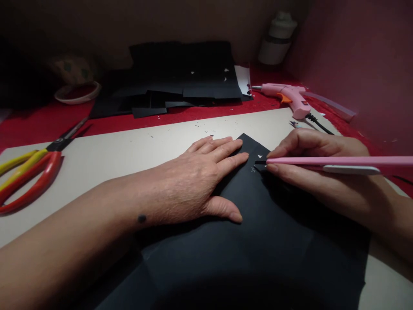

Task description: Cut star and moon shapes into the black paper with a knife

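Note:
A large sheet of black paper (258,241) lies in front of me with one corner pointing away. My left hand (209,172) rests flat on it, fingers stretched toward that corner and thumb apart. Between the thumb and fingers of my right hand (309,159) is a pink craft knife (300,160). Its dark blade tip meets the paper near the corner. Close to the tip are a small white triangular spot (260,156), which looks like a cut-out, and a faint drawn star (253,170).
Scissors (54,159) with red and yellow handles lie at the left on the pale board (109,155). Behind it, on red cloth, are black paper sheets (193,73), a tape roll (77,92), a pink glue gun (287,94) and a white bottle (276,41). Tiny black scraps dot the board.

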`<state>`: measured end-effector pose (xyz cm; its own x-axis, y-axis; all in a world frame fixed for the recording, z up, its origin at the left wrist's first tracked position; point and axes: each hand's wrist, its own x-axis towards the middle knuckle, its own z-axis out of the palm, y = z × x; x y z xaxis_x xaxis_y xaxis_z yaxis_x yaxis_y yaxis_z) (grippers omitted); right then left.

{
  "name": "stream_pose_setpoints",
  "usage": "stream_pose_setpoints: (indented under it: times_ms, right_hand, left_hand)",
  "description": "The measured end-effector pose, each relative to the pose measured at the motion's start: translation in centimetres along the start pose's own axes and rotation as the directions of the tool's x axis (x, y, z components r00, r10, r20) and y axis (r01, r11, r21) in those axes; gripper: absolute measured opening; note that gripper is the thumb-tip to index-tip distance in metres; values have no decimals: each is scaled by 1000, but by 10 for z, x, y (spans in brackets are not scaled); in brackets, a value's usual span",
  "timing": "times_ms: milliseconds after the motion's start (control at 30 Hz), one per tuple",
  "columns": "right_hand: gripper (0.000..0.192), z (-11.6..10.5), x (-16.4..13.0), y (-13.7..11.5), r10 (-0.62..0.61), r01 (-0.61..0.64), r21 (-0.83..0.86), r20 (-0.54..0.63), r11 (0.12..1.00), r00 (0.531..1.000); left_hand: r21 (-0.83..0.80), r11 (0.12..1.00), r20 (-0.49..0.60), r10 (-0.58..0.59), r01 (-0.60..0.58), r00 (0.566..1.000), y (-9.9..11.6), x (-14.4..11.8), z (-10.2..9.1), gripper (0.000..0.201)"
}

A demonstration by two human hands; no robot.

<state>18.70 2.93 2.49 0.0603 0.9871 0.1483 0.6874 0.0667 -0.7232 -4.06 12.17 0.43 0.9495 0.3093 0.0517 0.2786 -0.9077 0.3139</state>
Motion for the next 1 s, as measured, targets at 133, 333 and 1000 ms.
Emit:
stream_pose_setpoints:
  times_ms: [133,333,1000]
  right_hand:
    - [7,0,1,0,-9,9,30,3,1000,1000]
    - [4,-1,2,-1,1,-1,46,8,999,1000]
    - [6,-1,2,-1,-9,2,123,56,992,998]
  left_hand:
    - [-1,1000,24,-8,8,1000,0,0,0,97]
    - [12,1000,50,-21,21,999,5,2,-5,99]
    - [3,1000,64,-22,22,998,5,4,-4,101]
